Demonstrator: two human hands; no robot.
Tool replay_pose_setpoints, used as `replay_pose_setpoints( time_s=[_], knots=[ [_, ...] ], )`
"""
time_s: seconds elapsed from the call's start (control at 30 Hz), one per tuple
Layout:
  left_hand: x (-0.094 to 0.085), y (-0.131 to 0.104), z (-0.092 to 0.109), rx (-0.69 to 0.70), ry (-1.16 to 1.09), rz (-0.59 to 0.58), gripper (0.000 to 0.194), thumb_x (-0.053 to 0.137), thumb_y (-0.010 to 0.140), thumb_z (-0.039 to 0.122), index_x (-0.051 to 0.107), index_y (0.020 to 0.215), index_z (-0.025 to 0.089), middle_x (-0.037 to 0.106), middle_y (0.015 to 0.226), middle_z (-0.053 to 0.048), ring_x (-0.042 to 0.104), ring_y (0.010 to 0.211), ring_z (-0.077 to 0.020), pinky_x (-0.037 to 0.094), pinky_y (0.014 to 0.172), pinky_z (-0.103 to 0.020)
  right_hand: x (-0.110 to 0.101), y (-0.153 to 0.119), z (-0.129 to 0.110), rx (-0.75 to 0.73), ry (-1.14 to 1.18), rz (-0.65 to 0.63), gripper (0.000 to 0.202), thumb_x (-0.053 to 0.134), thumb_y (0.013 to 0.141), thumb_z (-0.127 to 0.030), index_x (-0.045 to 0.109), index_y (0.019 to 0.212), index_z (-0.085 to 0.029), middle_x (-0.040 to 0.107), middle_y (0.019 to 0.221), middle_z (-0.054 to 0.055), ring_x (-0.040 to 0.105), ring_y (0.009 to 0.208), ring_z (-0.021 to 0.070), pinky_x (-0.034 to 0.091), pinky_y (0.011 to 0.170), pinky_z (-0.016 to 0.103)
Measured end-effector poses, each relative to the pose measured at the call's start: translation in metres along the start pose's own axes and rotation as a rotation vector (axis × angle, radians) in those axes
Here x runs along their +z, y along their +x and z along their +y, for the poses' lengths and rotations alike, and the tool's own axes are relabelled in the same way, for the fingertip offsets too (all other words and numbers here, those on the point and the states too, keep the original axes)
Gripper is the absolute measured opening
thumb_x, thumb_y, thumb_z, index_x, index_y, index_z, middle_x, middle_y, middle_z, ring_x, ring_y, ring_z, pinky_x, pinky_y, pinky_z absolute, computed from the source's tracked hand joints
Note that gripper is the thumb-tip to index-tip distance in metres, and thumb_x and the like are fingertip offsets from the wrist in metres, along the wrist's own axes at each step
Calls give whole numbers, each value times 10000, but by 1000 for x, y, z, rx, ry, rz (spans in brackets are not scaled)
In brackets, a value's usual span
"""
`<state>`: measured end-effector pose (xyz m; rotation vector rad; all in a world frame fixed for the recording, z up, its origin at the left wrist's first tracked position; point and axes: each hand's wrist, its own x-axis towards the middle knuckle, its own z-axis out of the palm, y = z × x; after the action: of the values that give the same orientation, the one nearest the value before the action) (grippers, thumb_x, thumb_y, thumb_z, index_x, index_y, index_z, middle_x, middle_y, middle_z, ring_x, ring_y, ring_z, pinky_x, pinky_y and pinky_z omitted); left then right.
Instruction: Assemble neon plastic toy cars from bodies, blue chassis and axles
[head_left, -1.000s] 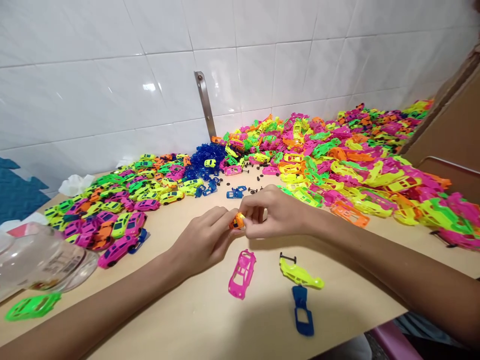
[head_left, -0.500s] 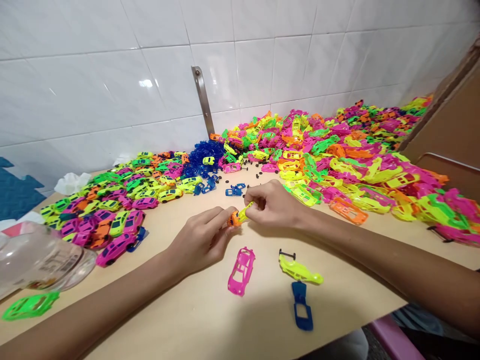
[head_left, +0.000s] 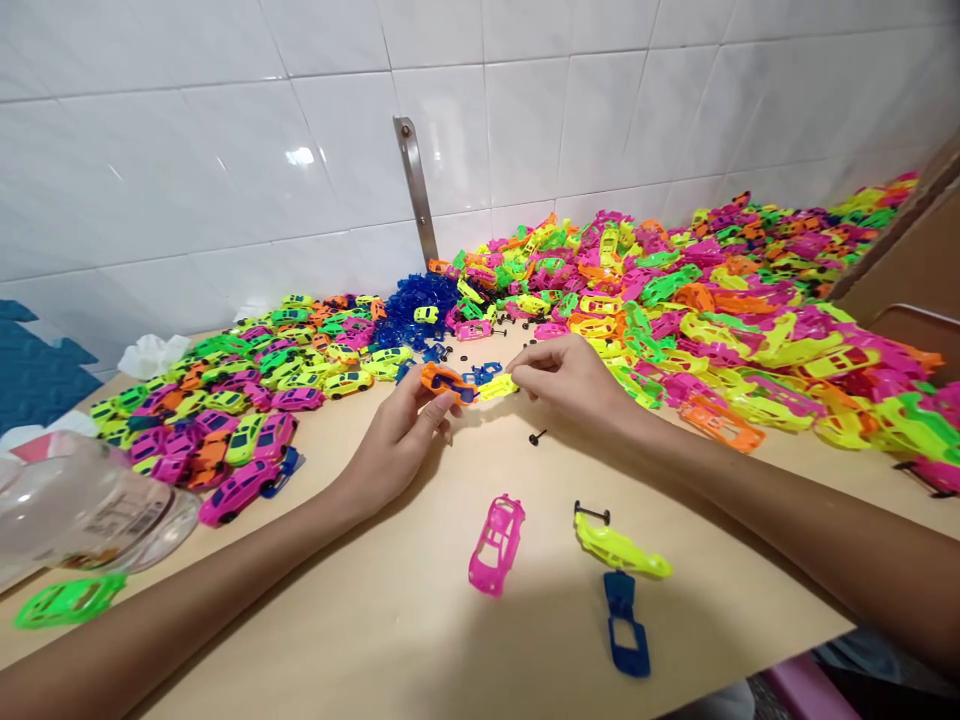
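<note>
My left hand is closed on an orange toy car body, tilted so that a dark blue part shows inside it. Thumb and fingers of my right hand pinch a yellow plastic toy car part, whose far end meets or overlaps the orange body; I cannot tell if they are joined. Just below lies a black wheel axle. Nearer me are a pink car body, a yellow car part beside another black axle, and a blue window insert.
Toy cars with blue windows cover the left. Blue inserts are heaped by the wall, and colourful car bodies pile up at right. A clear plastic container lies at left near a green body. Cardboard stands far right.
The orange body has turned in my left hand, showing its inside. My right hand has shifted slightly right and up with the yellow part. A black axle now shows on the table below.
</note>
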<state>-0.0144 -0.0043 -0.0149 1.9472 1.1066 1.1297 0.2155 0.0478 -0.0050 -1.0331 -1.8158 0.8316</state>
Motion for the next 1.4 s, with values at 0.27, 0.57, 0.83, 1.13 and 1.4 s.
replay_pose_setpoints(
  time_s=[0.27, 0.57, 0.83, 1.13, 1.4],
  knots=[
    [3, -3, 9, 90, 306, 27, 223, 455, 1039, 348, 539, 1170, 188, 659, 1069, -85, 640, 924, -196, 511, 818, -342, 6, 1, -4, 30, -52, 153, 203, 621, 700, -252, 780, 697, -126, 609, 565, 15, 510, 556, 125, 313, 509, 238],
    [7, -12, 4, 167, 354, -45, 252, 458, 1016, 254, 439, 1263, 208, 648, 1099, -75, 666, 805, -158, 553, 801, -336, 4, -6, -18, 87, 168, -105, 154, 666, 756, -271, 717, 818, -139, 561, 532, -34, 455, 432, 85, 328, 441, 211],
    [8, -8, 8, 217, 343, -78, 331, 560, 989, 264, 486, 1306, 206, 647, 1126, -72, 653, 821, -127, 558, 702, -241, 16, -15, -17, -33, 29, -107, 149, 680, 815, -293, 762, 852, -174, 669, 680, 4, 492, 514, 85, 337, 482, 211],
    [2, -15, 6, 347, 538, 34, 183, 559, 953, 145, 578, 1132, 174, 682, 981, -58, 667, 857, -168, 526, 768, -278, 12, -8, -5, 23, -178, 109, 29, 701, 664, -151, 724, 678, -142, 528, 525, -30, 410, 505, 87, 256, 492, 234],
    [-3, -6, 5, 8, -20, -127, 326, 589, 987, 294, 532, 1297, 207, 668, 1009, -58, 669, 889, -178, 547, 806, -310, -12, 3, 5, -116, -54, -94, 220, 733, 819, -367, 799, 889, -169, 628, 662, -3, 417, 535, 89, 282, 522, 248]
  ],
)
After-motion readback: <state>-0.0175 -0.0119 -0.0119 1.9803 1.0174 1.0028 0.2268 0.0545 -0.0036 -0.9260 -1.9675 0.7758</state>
